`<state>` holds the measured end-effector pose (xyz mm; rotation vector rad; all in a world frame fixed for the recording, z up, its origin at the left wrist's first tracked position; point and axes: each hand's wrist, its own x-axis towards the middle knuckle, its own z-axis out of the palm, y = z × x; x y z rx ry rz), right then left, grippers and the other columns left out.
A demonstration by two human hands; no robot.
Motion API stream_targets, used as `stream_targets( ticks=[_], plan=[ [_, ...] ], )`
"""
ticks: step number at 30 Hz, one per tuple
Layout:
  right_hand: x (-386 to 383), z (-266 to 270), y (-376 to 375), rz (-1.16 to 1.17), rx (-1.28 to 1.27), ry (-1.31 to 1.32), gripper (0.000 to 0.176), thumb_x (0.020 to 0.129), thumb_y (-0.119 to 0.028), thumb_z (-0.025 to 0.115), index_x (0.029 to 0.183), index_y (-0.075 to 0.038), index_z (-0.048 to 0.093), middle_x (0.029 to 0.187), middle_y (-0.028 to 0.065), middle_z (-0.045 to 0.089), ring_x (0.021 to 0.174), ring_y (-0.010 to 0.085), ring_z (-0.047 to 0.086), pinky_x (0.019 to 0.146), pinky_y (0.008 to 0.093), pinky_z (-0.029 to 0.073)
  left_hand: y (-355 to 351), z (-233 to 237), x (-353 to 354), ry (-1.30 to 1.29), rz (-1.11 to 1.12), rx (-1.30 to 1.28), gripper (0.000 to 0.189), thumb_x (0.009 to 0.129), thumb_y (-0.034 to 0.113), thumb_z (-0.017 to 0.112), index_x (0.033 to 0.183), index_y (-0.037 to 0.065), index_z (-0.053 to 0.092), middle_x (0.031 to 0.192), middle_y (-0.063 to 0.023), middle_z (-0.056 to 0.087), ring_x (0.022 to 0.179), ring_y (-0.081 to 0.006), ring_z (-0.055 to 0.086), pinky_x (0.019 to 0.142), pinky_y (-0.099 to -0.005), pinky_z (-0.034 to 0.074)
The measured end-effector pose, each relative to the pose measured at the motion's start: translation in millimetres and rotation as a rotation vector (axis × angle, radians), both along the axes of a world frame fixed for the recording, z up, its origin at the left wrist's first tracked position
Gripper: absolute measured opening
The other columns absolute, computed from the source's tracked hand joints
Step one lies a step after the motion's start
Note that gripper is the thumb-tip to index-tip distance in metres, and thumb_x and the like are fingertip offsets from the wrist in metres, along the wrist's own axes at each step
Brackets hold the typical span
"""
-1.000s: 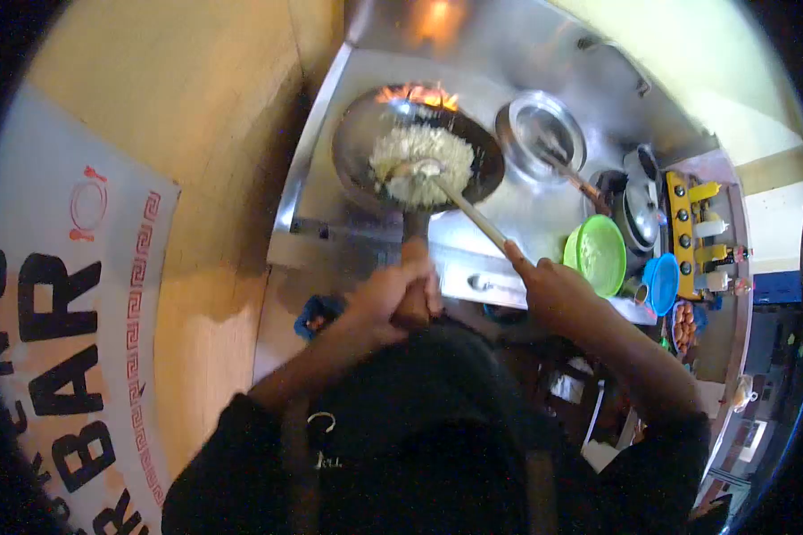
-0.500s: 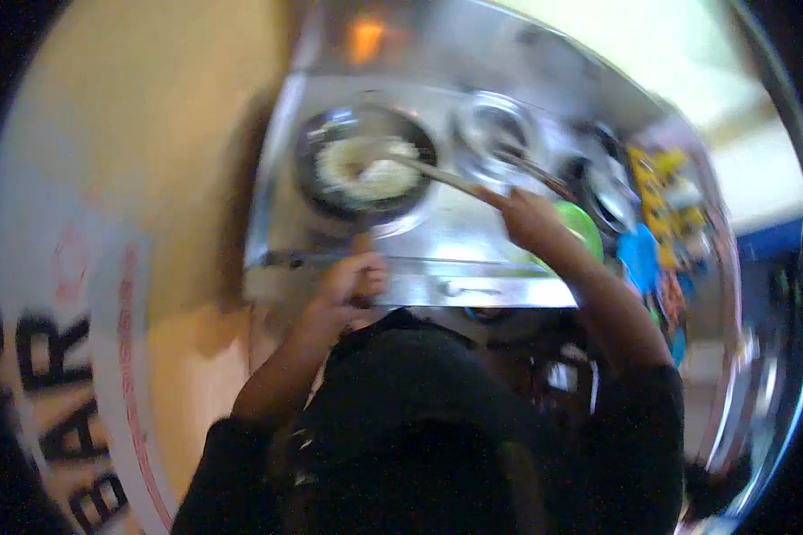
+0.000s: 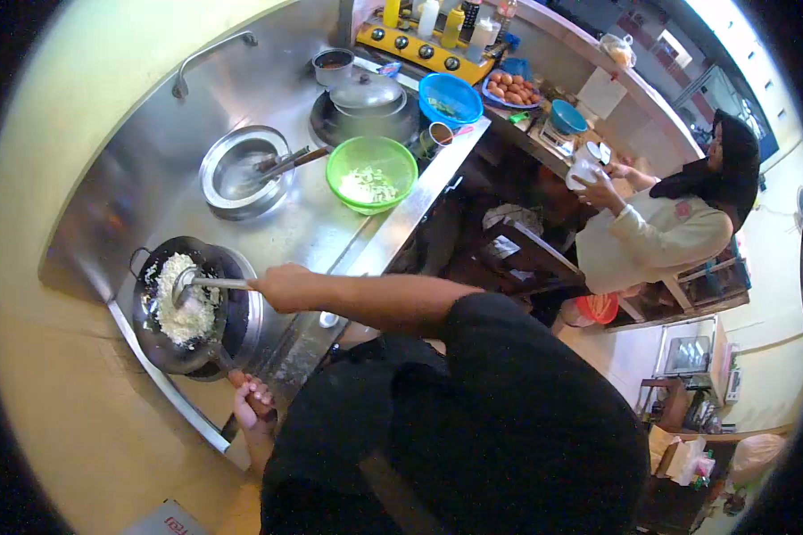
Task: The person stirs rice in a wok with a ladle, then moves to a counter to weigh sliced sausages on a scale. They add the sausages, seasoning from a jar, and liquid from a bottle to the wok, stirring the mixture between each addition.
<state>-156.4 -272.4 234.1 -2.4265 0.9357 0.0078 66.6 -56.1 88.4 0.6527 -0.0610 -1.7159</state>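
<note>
One dark wok [image 3: 152,343] sits at the far left of the steel counter [image 3: 312,227], holding a heap of white rice [image 3: 183,312] piled toward its left wall. Below it the left hand [image 3: 254,401] is curled tight round the wok handle [image 3: 238,379], fingers wrapped over it. A metal ladle [image 3: 212,283] lies across the wok with its bowl resting on top of the rice, and its shaft runs right to the right hand [image 3: 281,287], which is closed in a fist round the end, just past the wok's right rim. Further right and up the counter a round steel basin [image 3: 214,152] has long-handled utensils [image 3: 285,163] lying in it. Next comes a green bowl [image 3: 403,165] with a small pale heap of food at its bottom, well apart from both hands. Behind it stands a lidded pot [image 3: 366,92], then a blue bowl [image 3: 437,85] with a few greenish scraps, then a plate of brown eggs [image 3: 511,89]. At the far right another person [image 3: 678,227] in a pale top holds a white cup
</note>
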Motion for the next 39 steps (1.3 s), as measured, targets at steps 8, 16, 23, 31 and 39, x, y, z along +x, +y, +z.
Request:
stream_targets(
  ticks=[8, 16, 23, 31, 39],
  plan=[
    [77.6, -52.4, -27.2, -0.070, 0.138, -0.182, 0.054, 0.082, -0.010, 0.047, 0.135, -0.008, 0.035, 0.082, 0.0217, 0.062, 0.078, 0.0373, 0.062, 0.066, 0.0471, 0.049, -9.2, -5.9, -9.5, -0.129, 0.095, 0.198, 0.010, 0.089, 0.017, 0.050, 0.096, 0.009, 0.049, 0.074, -0.0004, 0.047, 0.057, -0.0115, 0.045, 0.048, -0.0273, 0.041],
    [12.1, -1.8, -11.3, 0.233, -0.020, 0.092, 0.046, 0.082, -0.014, 0.052, 0.127, -0.008, 0.044, 0.078, 0.0142, 0.064, 0.072, 0.0308, 0.064, 0.054, 0.0448, 0.049, -14.3, -7.7, -9.4, -0.152, -0.096, 0.136, 0.020, 0.092, 0.026, 0.046, 0.075, 0.016, 0.044, 0.055, 0.0038, 0.037, 0.045, -0.0095, 0.038, 0.041, -0.0234, 0.035],
    [21.9, 28.2, -3.1, 0.404, -0.140, 0.279, 0.077, 0.075, -0.003, 0.053, 0.142, -0.020, 0.020, 0.079, 0.0218, 0.060, 0.071, 0.0366, 0.060, 0.064, 0.0468, 0.049, -15.7, 130.1, -97.1, -0.124, 0.190, 0.248, 0.014, 0.086, 0.012, 0.054, 0.074, 0.009, 0.048, 0.060, -0.0024, 0.048, 0.050, -0.0144, 0.048, 0.048, -0.0296, 0.044],
    [-11.5, 90.4, -21.4, 0.356, -0.395, 0.434, 0.060, 0.086, -0.013, 0.047, 0.141, -0.020, 0.023, 0.089, 0.0238, 0.058, 0.073, 0.0385, 0.062, 0.063, 0.0471, 0.051, -25.2, 52.7, -56.4, -0.002, 0.266, 0.057, 0.010, 0.082, 0.009, 0.058, 0.079, 0.005, 0.049, 0.062, -0.0051, 0.051, 0.052, -0.0150, 0.050, 0.049, -0.0308, 0.045],
    [3.1, 14.6, -27.5, 0.397, -0.457, 0.394, 0.066, 0.081, -0.005, 0.047, 0.141, -0.018, 0.025, 0.082, 0.0241, 0.059, 0.070, 0.0400, 0.062, 0.064, 0.0478, 0.051, -22.2, 20.3, -53.3, -0.053, 0.201, 0.065, 0.011, 0.079, 0.009, 0.060, 0.078, 0.005, 0.049, 0.062, -0.0041, 0.049, 0.052, -0.0146, 0.051, 0.047, -0.0313, 0.046]
  ],
)
